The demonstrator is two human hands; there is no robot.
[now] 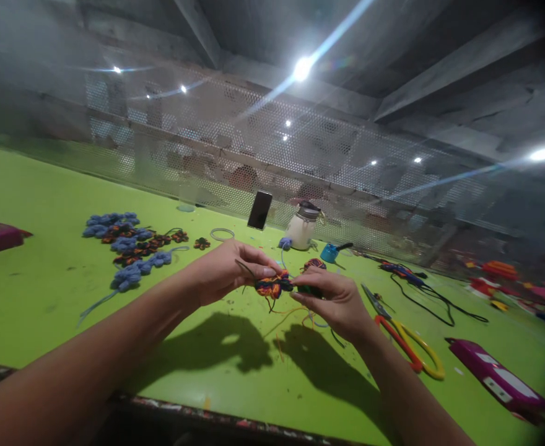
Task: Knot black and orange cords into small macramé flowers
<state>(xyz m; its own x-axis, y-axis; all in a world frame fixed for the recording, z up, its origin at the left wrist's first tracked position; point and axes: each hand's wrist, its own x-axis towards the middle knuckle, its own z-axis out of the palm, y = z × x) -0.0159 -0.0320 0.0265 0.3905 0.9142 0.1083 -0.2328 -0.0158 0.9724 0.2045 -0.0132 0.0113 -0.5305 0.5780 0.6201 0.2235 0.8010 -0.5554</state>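
Note:
Between my two hands, above the green table (254,396), is a small yarn flower (272,286) in orange, dark blue and red. My left hand (228,269) is closed on its left side, thumb on top, with a dark strand sticking out by the fingers. My right hand (337,300) is pinched at the flower's right edge; whether it grips a petal or a thread is too small to tell. Just behind the right fingers sits a ball of multicoloured yarn (314,264), partly hidden. Loose orange and blue threads (279,347) hang or lie below the flower.
Blue and dark multicoloured yarn flowers (127,272) lie at left. Scissors with red and yellow handles (421,350) and a purple device (500,375) are at right. Farther back stand a phone (259,210), a white jug (301,230), a blue pot (329,252) and dark cords (421,285).

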